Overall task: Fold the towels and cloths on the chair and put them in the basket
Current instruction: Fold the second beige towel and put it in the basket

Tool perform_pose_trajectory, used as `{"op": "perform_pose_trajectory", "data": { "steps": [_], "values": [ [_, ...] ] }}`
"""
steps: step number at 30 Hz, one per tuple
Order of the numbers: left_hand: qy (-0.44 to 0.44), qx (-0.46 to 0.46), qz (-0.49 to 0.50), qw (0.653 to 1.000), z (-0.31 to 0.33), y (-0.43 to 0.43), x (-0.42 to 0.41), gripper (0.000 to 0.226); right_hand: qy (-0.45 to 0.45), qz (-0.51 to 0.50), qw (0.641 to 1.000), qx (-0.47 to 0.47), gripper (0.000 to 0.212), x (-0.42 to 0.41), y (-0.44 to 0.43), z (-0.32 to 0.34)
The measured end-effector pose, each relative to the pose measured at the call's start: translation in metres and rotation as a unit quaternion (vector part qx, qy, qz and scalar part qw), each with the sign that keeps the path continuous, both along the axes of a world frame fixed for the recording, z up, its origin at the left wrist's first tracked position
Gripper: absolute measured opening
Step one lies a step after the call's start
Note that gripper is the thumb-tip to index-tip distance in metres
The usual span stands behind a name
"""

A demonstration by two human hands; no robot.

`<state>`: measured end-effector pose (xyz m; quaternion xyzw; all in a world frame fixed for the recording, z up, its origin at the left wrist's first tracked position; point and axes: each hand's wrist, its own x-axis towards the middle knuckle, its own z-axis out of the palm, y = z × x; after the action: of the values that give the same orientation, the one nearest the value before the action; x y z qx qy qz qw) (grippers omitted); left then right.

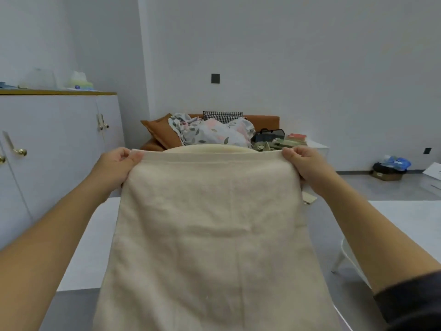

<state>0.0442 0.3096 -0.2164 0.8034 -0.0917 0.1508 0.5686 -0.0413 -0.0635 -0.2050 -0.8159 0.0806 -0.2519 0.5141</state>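
Observation:
A large beige towel (210, 230) hangs spread out in front of me and fills the middle of the head view. My left hand (117, 166) grips its top left corner and my right hand (303, 163) grips its top right corner, both at the same height. The top edge is stretched taut between them, and a second layer of the towel arcs up just behind it. The towel's lower part runs out of view at the bottom. No basket is visible, and only a white chair leg (340, 258) shows at the right.
A white table (95, 240) lies below and behind the towel. A white cabinet (55, 144) stands at the left. At the back, an orange sofa (262, 120) carries a floral cloth (214, 132), cushions and clutter. A box of rubbish (389, 170) sits on the floor at right.

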Motion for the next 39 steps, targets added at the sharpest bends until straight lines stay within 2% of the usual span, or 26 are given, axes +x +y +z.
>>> {"op": "perform_pose_trajectory", "data": {
  "steps": [5,10,17,21,24,27,39],
  "values": [
    [0.057,0.035,0.001,0.998,-0.062,-0.023,0.059,0.027,0.097,-0.017,0.995,-0.034,0.022,0.067,-0.018,-0.074],
    [0.063,0.095,0.006,0.993,-0.110,-0.031,0.089,0.016,0.110,-0.035,0.992,-0.043,0.015,0.094,-0.034,-0.133],
    [-0.009,0.113,0.019,0.993,-0.140,-0.017,0.057,0.004,0.059,-0.001,0.991,-0.118,0.003,0.054,-0.036,-0.161],
    [-0.082,0.170,0.001,0.982,-0.156,0.005,0.014,0.015,0.043,0.032,0.984,-0.172,0.003,0.006,-0.029,-0.168],
    [-0.168,0.229,-0.043,0.958,-0.174,0.022,-0.017,0.009,0.034,0.041,0.978,-0.204,0.007,-0.026,-0.026,-0.187],
    [-0.225,0.313,-0.056,0.921,-0.198,0.035,-0.037,0.022,0.016,0.059,0.969,-0.238,0.017,-0.051,-0.022,-0.207],
    [-0.268,0.509,-0.080,0.814,-0.259,0.047,-0.057,0.011,0.053,0.115,0.924,-0.360,0.034,-0.080,-0.016,-0.249]
  ]
}}
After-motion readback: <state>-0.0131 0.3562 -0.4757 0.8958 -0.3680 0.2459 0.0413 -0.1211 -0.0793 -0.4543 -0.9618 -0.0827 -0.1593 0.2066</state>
